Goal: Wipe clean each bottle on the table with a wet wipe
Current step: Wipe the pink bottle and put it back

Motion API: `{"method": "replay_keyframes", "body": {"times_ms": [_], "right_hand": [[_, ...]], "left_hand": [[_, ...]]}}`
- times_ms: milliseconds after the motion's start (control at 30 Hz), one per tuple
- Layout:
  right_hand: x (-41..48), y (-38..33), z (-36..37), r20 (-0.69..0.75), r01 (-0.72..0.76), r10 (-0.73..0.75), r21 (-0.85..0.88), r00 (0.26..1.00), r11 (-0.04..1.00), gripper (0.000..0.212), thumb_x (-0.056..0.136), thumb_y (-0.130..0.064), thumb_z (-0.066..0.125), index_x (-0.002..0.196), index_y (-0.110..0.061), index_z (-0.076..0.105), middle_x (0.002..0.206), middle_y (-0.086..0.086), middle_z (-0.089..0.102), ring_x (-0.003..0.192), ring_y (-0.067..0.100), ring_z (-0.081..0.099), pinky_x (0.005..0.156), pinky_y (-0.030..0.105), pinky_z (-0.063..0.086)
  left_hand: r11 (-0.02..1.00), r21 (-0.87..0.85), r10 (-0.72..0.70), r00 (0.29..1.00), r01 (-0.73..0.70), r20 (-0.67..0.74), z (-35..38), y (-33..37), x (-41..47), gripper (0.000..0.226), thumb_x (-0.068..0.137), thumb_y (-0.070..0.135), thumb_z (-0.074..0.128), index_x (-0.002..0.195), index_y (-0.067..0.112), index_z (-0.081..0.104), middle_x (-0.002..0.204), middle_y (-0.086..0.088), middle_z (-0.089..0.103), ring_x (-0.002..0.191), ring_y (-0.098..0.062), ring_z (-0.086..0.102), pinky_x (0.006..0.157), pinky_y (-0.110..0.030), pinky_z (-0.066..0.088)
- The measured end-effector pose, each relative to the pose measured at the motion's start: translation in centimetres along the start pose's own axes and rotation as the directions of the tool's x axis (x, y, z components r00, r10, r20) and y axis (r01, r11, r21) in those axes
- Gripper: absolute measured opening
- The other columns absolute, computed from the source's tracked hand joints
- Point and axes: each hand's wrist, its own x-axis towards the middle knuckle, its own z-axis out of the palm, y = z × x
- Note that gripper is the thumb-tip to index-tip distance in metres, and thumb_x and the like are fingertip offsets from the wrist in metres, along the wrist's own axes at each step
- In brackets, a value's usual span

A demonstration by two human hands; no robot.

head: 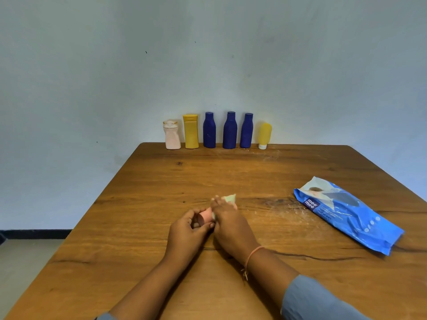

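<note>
My left hand (pixel 188 232) grips the near end of a small pink bottle (pixel 205 215) lying low over the middle of the wooden table (pixel 138 227). My right hand (pixel 231 227) holds a pale wet wipe (pixel 230 198) wrapped over the bottle's far end, which is mostly hidden. Several bottles stand in a row at the table's far edge against the wall: a pale pink one (pixel 172 135), a yellow one (pixel 191 131), three dark blue ones (pixel 209 130) (pixel 230 130) (pixel 246 130), and a small yellow tube (pixel 264 135) standing on its white cap.
A blue wet wipe pack (pixel 346 213) lies flat on the right side of the table. The grey-blue wall (pixel 208 54) rises directly behind the bottle row. Floor shows past the table's left edge.
</note>
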Motion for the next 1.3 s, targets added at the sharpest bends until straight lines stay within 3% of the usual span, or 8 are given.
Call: {"method": "replay_keyframes", "body": {"times_ms": [133,267,500,733,867,1000,1133,1300], "right_hand": [[-1.9,-3.4,1.0,0.064,0.184,-0.195,0.149,0.979,0.972,0.058,0.085,0.003,0.037,0.142,-0.006,0.033,0.151,0.007,0.029,0.141,0.012,0.021,0.109,0.010,-0.002],[-2.0,-1.3,0.7,0.085,0.230,-0.238,0.089,0.968,0.969,0.058,0.083,-0.007,0.032,0.141,-0.005,0.036,0.149,0.009,0.032,0.139,0.016,0.024,0.111,0.015,0.002],[-0.3,2.6,-1.5,-0.055,-0.036,0.039,0.051,0.998,0.998,0.050,0.090,0.001,0.041,0.138,-0.010,0.041,0.146,0.005,0.039,0.137,0.012,0.030,0.109,0.012,0.009],[-0.8,-0.4,-1.4,-0.031,0.230,-0.229,0.027,0.973,0.973,0.048,0.089,-0.016,0.037,0.135,-0.010,0.046,0.139,0.004,0.048,0.134,0.013,0.036,0.114,0.024,0.008],[0.0,1.4,-2.0,-0.160,-0.019,0.063,0.262,0.985,0.965,0.044,0.089,0.000,0.041,0.129,-0.013,0.053,0.132,0.004,0.055,0.123,0.012,0.047,0.110,0.025,0.029],[0.7,1.3,-2.6,-0.113,-0.284,0.439,0.616,0.891,0.735,0.039,0.091,0.001,0.041,0.124,-0.012,0.058,0.125,0.003,0.058,0.112,0.011,0.050,0.098,0.028,0.042],[1.5,0.8,-2.9,0.048,-0.410,0.615,0.785,0.787,0.464,0.034,0.091,-0.002,0.039,0.112,-0.015,0.062,0.116,0.008,0.060,0.100,0.019,0.056,0.079,0.030,0.049],[1.2,-0.2,-4.4,-0.066,-0.347,0.485,0.616,0.872,0.707,0.027,0.095,-0.008,0.043,0.111,-0.018,0.062,0.116,0.000,0.058,0.105,0.014,0.053,0.087,0.030,0.050]], "left_hand": [[0.999,0.042,0.023,0.999,-0.021,-0.048,-0.1,-0.1,0.1,0.026,0.086,0.007,0.059,0.111,0.016,0.061,0.094,0.012,0.059,0.089,-0.003,0.056,0.063,-0.001,0.038],[0.999,0.025,0.026,0.999,-0.025,-0.048,0.0,-0.3,0.1,0.023,0.083,0.006,0.059,0.097,0.023,0.063,0.086,0.016,0.063,0.080,-0.002,0.059,0.061,-0.001,0.041],[0.995,-0.068,0.073,0.997,-0.072,0.013,0.1,-0.3,-0.4,0.038,0.073,0.005,0.074,0.103,0.025,0.062,0.089,0.015,0.065,0.075,0.002,0.063,0.070,-0.006,0.047],[0.938,0.064,0.341,0.940,-0.340,-0.010,-0.3,0.3,-1.7,0.046,0.082,0.006,0.064,0.107,0.043,0.053,0.095,0.021,0.064,0.088,0.006,0.061,0.074,-0.011,0.050],[0.899,0.097,0.433,0.900,-0.427,-0.056,-0.2,0.0,-1.8,0.043,0.073,0.011,0.062,0.110,0.031,0.057,0.097,0.019,0.061,0.093,0.009,0.058,0.079,-0.007,0.046],[0.901,0.056,0.434,0.895,-0.430,-0.106,0.0,-0.1,-1.6,0.048,0.073,-0.002,0.065,0.109,0.030,0.057,0.104,0.020,0.060,0.099,0.011,0.056,0.083,-0.005,0.044],[0.925,0.012,0.379,0.918,-0.380,-0.118,0.0,0.0,-1.5,0.056,0.073,-0.012,0.065,0.104,0.033,0.056,0.106,0.018,0.061,0.101,0.007,0.058,0.084,-0.008,0.046],[0.965,0.040,0.256,0.965,-0.258,0.055,-0.3,0.5,-1.6,0.041,0.072,0.010,0.075,0.098,0.031,0.051,0.099,0.017,0.060,0.094,0.001,0.059,0.076,-0.016,0.052]]}}
